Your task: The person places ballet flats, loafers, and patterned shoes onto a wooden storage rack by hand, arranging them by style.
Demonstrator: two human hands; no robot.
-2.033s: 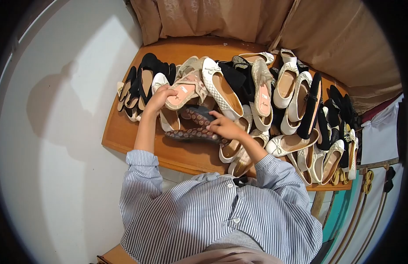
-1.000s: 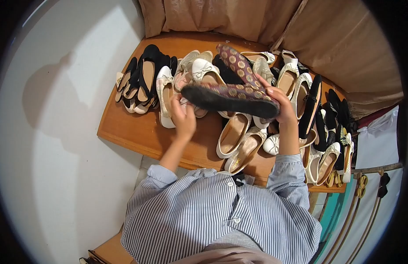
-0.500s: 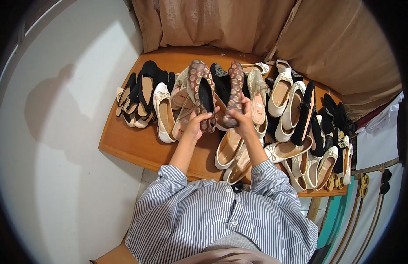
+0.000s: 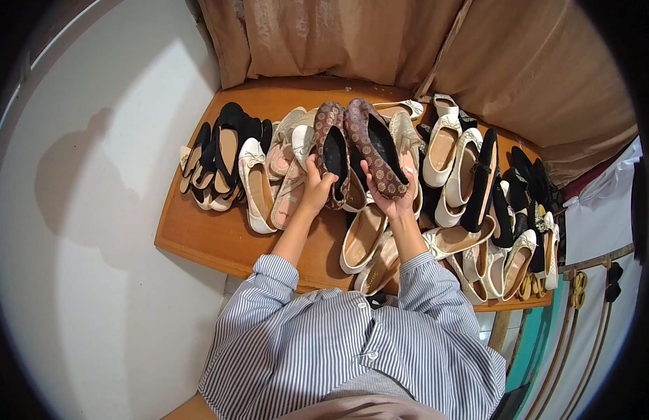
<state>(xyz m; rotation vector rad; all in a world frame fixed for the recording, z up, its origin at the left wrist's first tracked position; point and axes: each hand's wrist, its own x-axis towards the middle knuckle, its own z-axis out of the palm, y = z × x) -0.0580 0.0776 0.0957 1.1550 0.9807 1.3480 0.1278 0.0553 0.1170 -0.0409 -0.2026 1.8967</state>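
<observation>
My left hand (image 4: 319, 183) grips the heel end of a brown flat shoe (image 4: 323, 136) with gold round motifs and a dark lining. Its toe points away from me. In my right hand (image 4: 396, 197) is a matching brown flat shoe (image 4: 364, 140), its heel resting against my palm and fingers. The two shoes are side by side above the table, toes close together and openings facing up. Just below them lie white flat shoes (image 4: 361, 241) with beige insoles. Pale shoes (image 4: 291, 192) with pink insoles sit left of my left hand.
The wooden table (image 4: 198, 234) bears several black flats (image 4: 230, 143) on the left and many white and black shoes (image 4: 471, 168) on the right. Brown curtains (image 4: 324, 42) hang behind it. A white wall (image 4: 107, 294) stands at the left.
My right hand has turned the right shoe from its side to show its opening, and the palm now lies under the heel. The left shoe has shifted slightly right and its toe has come closer.
</observation>
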